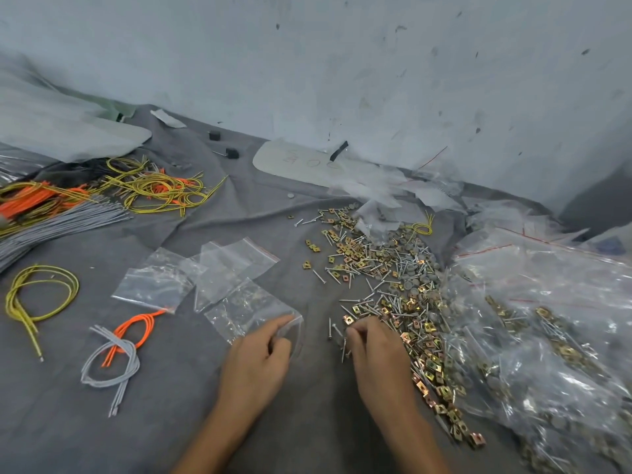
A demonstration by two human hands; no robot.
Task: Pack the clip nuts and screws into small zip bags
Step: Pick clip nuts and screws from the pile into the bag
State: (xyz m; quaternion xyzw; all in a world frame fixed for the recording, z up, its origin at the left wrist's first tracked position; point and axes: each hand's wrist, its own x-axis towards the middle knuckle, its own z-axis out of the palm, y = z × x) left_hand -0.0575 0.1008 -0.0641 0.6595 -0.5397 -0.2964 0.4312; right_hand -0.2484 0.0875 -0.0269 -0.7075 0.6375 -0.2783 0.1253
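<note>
A loose heap of brass clip nuts and silver screws point(393, 289) spreads over the grey cloth at centre right. My right hand point(376, 354) is at the heap's near-left edge, its fingertips pinching screws point(343, 347) that stick out below them. My left hand point(263, 354) grips the mouth of a small clear zip bag point(253, 313) lying on the cloth, a short way left of the right hand. Two more small zip bags point(236, 268) lie just behind it, overlapping.
Large clear bags filled with packed nuts and screws point(547, 336) pile up at the right. Yellow, orange and grey cable bundles point(113, 347) lie at the left and back left. Crumpled plastic point(376, 193) and a white sheet sit against the wall.
</note>
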